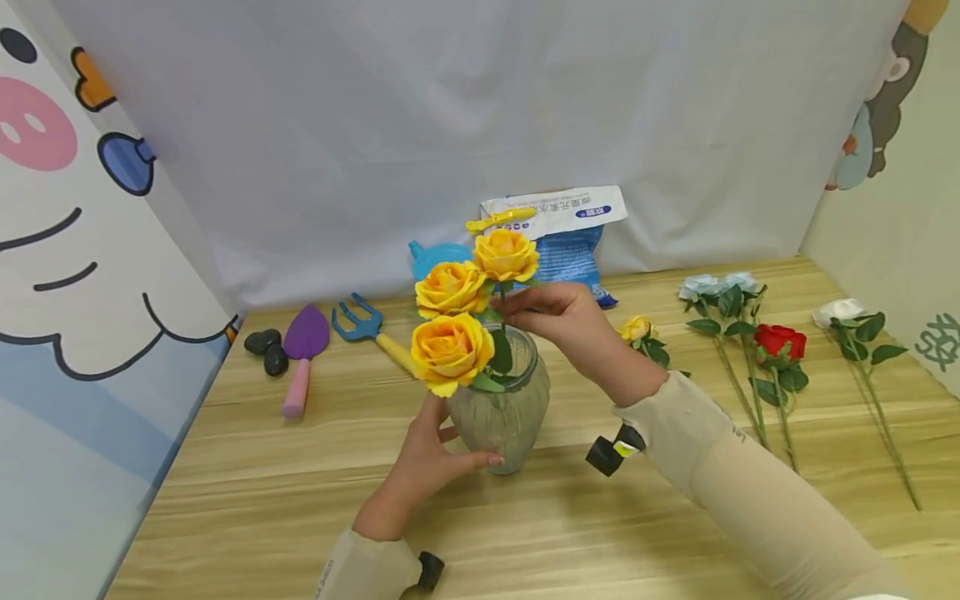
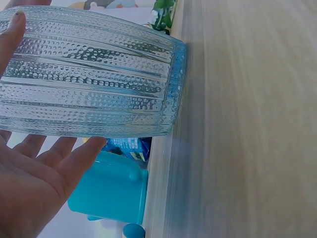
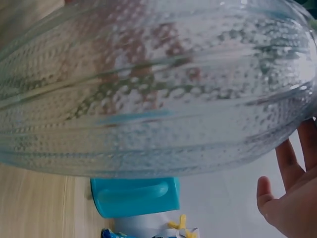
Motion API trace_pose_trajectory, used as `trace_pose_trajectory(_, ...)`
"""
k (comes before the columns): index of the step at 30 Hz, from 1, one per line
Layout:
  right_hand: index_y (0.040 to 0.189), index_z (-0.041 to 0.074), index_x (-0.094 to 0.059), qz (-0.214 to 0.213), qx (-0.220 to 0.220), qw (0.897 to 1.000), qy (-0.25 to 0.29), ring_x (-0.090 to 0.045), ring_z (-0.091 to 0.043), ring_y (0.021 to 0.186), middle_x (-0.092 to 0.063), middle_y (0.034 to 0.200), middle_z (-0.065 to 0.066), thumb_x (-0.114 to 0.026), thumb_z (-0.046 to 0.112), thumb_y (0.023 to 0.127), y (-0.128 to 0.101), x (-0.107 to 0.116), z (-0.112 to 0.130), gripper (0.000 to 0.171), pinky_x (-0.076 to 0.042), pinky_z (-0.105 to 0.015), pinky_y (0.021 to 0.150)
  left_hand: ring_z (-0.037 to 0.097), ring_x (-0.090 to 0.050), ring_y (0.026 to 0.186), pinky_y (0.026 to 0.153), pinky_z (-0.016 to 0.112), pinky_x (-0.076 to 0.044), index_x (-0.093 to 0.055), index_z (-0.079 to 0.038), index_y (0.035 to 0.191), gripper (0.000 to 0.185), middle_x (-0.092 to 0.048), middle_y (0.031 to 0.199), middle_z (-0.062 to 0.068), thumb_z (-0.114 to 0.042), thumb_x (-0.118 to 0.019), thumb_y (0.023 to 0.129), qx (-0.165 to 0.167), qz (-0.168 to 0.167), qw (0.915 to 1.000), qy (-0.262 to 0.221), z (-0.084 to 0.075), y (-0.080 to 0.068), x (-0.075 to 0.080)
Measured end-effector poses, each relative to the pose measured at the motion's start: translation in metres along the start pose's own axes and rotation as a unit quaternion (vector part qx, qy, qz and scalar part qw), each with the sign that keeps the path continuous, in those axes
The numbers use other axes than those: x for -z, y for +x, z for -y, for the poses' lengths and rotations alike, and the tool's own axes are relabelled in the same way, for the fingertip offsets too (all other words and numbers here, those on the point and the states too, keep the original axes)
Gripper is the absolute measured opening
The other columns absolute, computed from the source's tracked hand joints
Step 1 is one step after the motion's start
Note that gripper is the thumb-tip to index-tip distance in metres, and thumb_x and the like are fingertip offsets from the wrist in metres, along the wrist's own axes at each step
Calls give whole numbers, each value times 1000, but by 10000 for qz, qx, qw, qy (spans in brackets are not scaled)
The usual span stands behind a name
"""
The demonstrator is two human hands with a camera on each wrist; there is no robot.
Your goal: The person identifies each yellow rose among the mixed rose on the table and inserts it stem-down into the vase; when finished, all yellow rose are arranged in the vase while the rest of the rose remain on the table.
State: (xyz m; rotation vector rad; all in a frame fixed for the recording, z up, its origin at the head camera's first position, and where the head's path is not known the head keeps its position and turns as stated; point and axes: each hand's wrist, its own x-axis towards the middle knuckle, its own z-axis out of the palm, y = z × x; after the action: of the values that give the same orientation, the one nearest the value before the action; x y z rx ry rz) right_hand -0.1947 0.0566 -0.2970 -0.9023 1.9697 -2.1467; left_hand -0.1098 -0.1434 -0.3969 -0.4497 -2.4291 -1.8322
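Observation:
A ribbed clear glass vase (image 1: 517, 429) stands on the table in the head view. My left hand (image 1: 423, 462) holds its lower body, thumb on the near side and fingers around the left. In the left wrist view the vase's dotted glass (image 2: 89, 74) lies between thumb and fingers. Three yellow roses lean out of the vase mouth: a front rose (image 1: 452, 350), a middle rose (image 1: 452, 289) and a back rose (image 1: 506, 254). Above the rim, my right hand (image 1: 570, 325) pinches the back rose's stem just below its bloom. The right wrist view hides those fingertips.
Left lie black stones (image 1: 262, 342), a purple trowel (image 1: 306, 333) and a blue hand fork (image 1: 363, 321). Behind are a turquoise watering can (image 2: 106, 188) and a blue bag (image 1: 570, 258). Right lie another yellow rose (image 1: 637, 328), pale blue roses (image 1: 701, 287), a red rose (image 1: 780, 342) and a white rose (image 1: 838, 312).

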Motion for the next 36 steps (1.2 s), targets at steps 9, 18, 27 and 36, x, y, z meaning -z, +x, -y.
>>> trace_pose_trajectory(9,99,-16,-63,358,193,9955,-860,-60,-18,96,-67,97,-16,-58,-12,83,-3,-2,2,17,-48,-39,87,31,-42,122,88,49,-45,-26,-16,142,99,-39,139,8,-10,-85,64,-69,60,9999,-57,0,-1,1)
trace_pose_trajectory(18,102,-19,-58,198,-480,9984,-226,-58,-17,100,-67,99,-4,-53,-10,86,-3,-6,-4,19,-48,-36,88,31,-43,121,88,48,-46,-26,-16,142,99,-39,139,8,-12,-86,63,-90,39,9999,-74,1,-2,2)
trace_pose_trajectory(27,79,22,-72,375,-140,9977,543,-56,-12,97,-66,93,7,-46,-9,84,-7,14,-5,41,-46,-26,86,31,-42,122,89,48,-45,-24,-17,143,102,-38,140,8,-9,-86,63,-2,56,9999,-92,0,-1,2)
trace_pose_trajectory(36,95,15,-72,393,97,9975,573,-58,-20,106,-66,109,-2,-47,-6,91,-18,63,7,33,-40,-34,97,31,-42,123,90,48,-45,-24,-18,143,100,-37,140,7,-9,-85,64,-56,134,9998,-136,-1,1,1)
